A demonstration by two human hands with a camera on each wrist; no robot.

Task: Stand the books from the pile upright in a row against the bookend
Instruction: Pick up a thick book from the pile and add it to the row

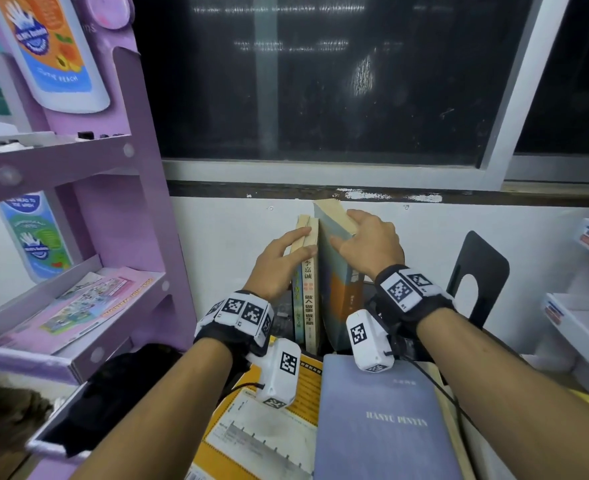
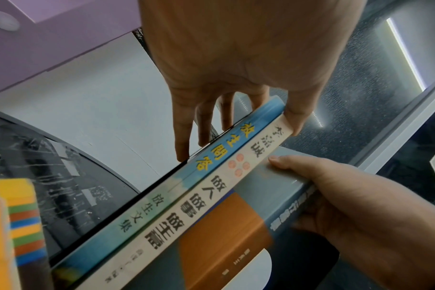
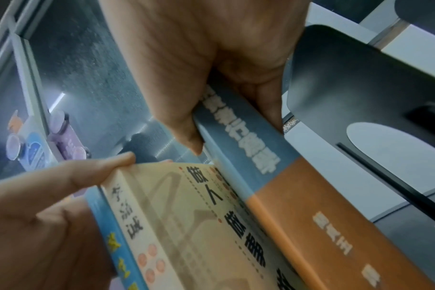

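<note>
Two thin books, one blue-spined (image 1: 298,306) and one cream-spined (image 1: 309,299), stand upright side by side. My left hand (image 1: 307,241) pinches their tops, fingers on the left cover (image 2: 184,153) and thumb on the right. Just to their right, my right hand (image 1: 343,228) grips the top of a thicker grey-blue and orange book (image 1: 338,299), which stands upright and leans slightly. The black bookend (image 1: 487,268) stands further right, with a gap between it and the thick book (image 3: 298,215). A grey-blue book (image 1: 383,420) and a yellow one (image 1: 262,427) lie flat in front.
A purple display shelf (image 1: 78,237) with leaflets stands close on the left. The white wall and a dark window (image 1: 320,81) are directly behind the books. White shelving (image 1: 584,306) is at the right edge. A dark flat object (image 1: 106,393) lies at the lower left.
</note>
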